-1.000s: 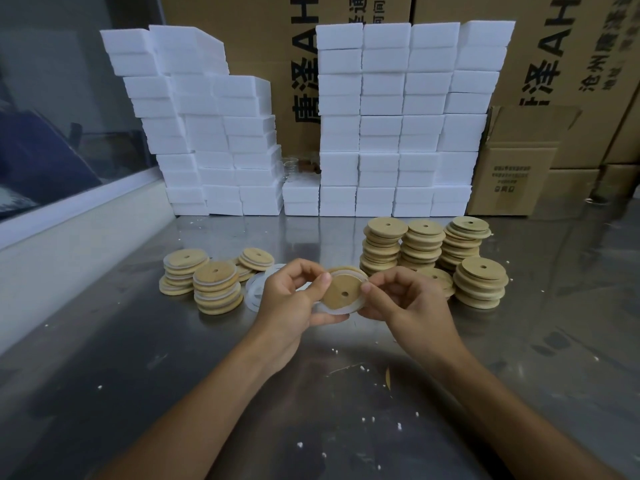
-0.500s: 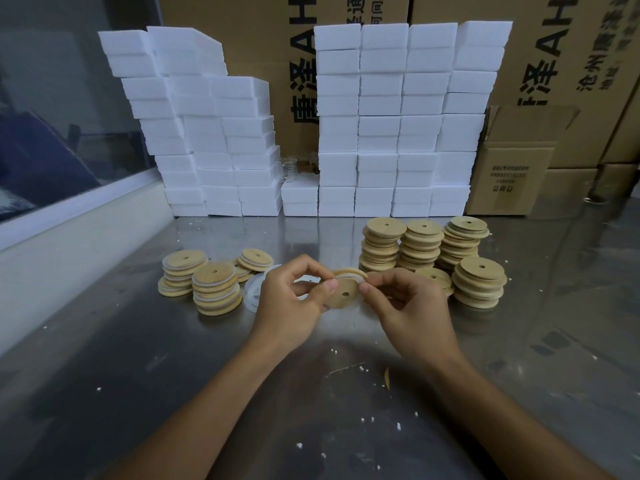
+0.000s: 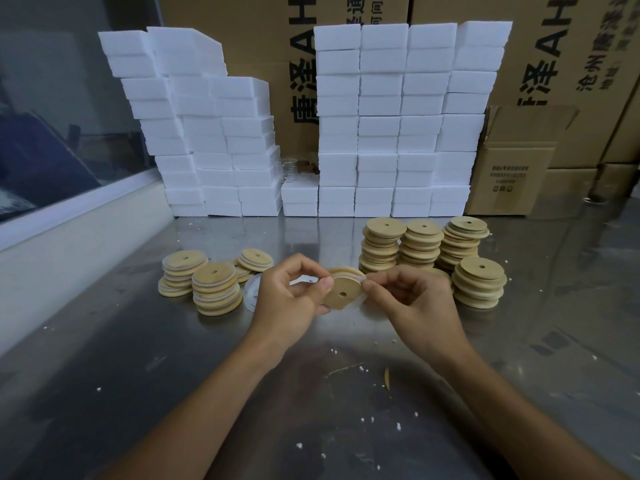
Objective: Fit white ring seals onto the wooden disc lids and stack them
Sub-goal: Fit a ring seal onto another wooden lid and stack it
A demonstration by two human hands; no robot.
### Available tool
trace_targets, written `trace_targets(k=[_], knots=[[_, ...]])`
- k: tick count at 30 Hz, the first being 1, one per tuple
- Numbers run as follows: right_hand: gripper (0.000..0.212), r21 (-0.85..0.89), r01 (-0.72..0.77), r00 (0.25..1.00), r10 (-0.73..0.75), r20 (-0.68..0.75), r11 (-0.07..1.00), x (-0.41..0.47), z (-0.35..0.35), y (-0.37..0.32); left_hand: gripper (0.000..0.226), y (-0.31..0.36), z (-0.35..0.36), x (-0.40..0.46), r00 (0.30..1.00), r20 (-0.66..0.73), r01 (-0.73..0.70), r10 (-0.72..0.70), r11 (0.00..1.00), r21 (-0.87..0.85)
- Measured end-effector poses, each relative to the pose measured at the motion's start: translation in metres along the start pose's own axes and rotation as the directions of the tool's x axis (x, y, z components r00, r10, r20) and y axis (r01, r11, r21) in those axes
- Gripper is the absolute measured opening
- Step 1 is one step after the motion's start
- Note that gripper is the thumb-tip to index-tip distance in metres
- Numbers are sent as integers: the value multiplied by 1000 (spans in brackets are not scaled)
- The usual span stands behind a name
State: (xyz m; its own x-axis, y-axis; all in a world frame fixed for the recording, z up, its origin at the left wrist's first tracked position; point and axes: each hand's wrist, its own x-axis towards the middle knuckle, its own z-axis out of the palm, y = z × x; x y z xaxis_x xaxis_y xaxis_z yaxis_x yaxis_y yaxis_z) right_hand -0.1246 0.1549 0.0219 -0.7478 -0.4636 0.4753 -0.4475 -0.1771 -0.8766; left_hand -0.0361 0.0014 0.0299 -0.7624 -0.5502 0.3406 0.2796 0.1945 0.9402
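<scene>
1. Left of the held lid (image 3: 343, 292), three short stacks of sealed lids (image 3: 214, 289) are sitting on the steel table (image 3: 138, 393), white edging showing between the discs; this looks like the finished pile.
2. Just left of the held lid, loose white ring seals (image 3: 252, 289) are lying flat on the table, partly hidden behind the left hand (image 3: 287, 303).
3. The left hand is gripping the held lid's left edge, thumb pressing its face and fingers curling behind.
4. The held lid is tilting upright above the table between both hands, a white seal (image 3: 349, 276) partly wrapping its rim.
5. The right hand (image 3: 412, 303) is pinching the seal at the held lid's upper right edge.
6. Right of the held lid, four taller stacks of bare lids (image 3: 422, 247) are waiting, so most of the work seems left.
7. Behind the held lid, white foam blocks (image 3: 381, 133) are standing against cardboard boxes (image 3: 554, 64).
</scene>
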Motion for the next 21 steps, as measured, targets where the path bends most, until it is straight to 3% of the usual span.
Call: trace_targets(k=[4,7,11,16,21], knots=[[7,111,-67,997,70,-27,992,-2,6,4,17,2,0,1,999,-24,31,-33,996,-80],[3,136,-27,997,37,-72,990,-1,7,5,20,3,2,1,996,3,85,-85,988,-133],[2,209,-58,993,78,-88,976,-2,8,4,20,5,3,-1,996,47,77,-73,993,-92],[5,366,-224,966,256,-39,903,-2,5,-2,20,7,-1,1,998,24,63,-62,996,-63],[3,402,-322,942,333,44,857,0,-1,-5,32,7,-2,1,995,42,93,-90,992,-80]])
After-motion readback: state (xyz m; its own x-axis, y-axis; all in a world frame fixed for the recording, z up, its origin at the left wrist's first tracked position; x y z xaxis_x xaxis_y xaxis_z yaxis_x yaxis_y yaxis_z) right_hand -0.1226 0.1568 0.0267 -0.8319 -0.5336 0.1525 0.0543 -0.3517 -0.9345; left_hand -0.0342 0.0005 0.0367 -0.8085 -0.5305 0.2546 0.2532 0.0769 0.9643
